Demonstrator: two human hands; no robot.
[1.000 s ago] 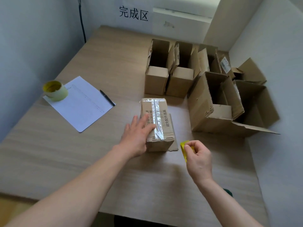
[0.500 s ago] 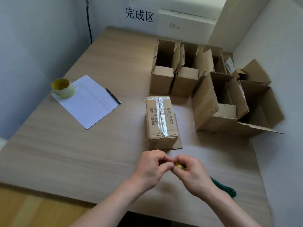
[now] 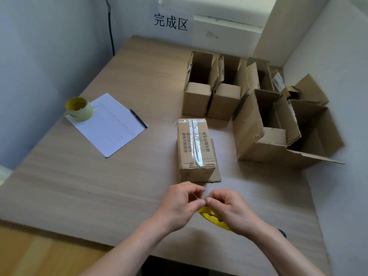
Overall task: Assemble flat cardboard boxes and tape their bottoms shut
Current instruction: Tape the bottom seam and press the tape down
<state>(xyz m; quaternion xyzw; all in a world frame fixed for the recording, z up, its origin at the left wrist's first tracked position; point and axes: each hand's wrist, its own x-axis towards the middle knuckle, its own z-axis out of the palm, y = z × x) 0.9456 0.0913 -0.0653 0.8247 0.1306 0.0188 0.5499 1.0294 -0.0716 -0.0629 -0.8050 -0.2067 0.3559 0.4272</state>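
Cardboard box (image 3: 196, 149) with its bottom turned up sits near the middle of the counter (image 3: 79, 186), just beyond our hands, and a strip of clear tape (image 3: 196, 143) runs along its centre seam and folds down over the near edge. We judge this one finished at the bottom, apart from turning it over and moving it to the others.

Close to us, our left hand (image 3: 177, 206) and right hand (image 3: 233, 211) meet over the counter, fingers curled. They pinch something thin between the fingertips, most likely the loose end of the tape from the yellow tape roll (image 3: 213, 217) that lies partly hidden under our right hand; we cannot tell for sure what the thin piece is. A green object (image 3: 281, 233) peeks out past the right wrist, too hidden to name.

Further back, two small open boxes (image 3: 211, 96) stand side by side with flaps up, and to their right larger open boxes (image 3: 264, 134) crowd the corner. These look already assembled. We see no flat boxes waiting, so how many remain we cannot say.

To the left lie a sheet of paper (image 3: 111, 124), a pen (image 3: 138, 121) and a second tape roll (image 3: 79, 106).
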